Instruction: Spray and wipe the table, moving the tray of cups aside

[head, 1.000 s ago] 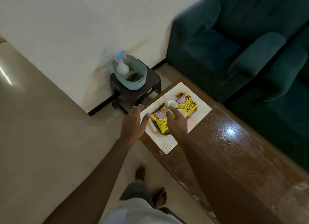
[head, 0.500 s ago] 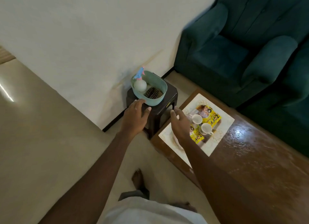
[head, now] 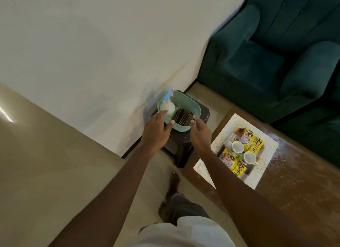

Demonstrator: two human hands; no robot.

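Reaching away from the tray [head: 265, 149], we now have both hands at the teal basket [head: 191, 104] on the dark stool [head: 184, 151], where a second ago they were down on the tray at the end of the table [head: 294, 182]. We read that as the tray being set where we want it and the fetching of cleaning gear begun; no spraying or wiping is done yet.

Our left hand [head: 155, 131] is spread open, fingers at the basket's near rim and just beside the spray bottle [head: 167, 106], gripping nothing. Our right hand [head: 200, 133] is also loose and empty, fingertips close to the rim by the striped cloth [head: 184, 116]; whether either hand actually touches the basket we cannot tell.

The tray is white and square with a faint gold pattern, lying flat at the table's near corner beside the stool. It carries two white cups [head: 237, 147] standing upright and two yellow snack packets [head: 246, 138]. The brown tabletop beyond it looks dusted with pale streaks, so most of the wiping lies ahead
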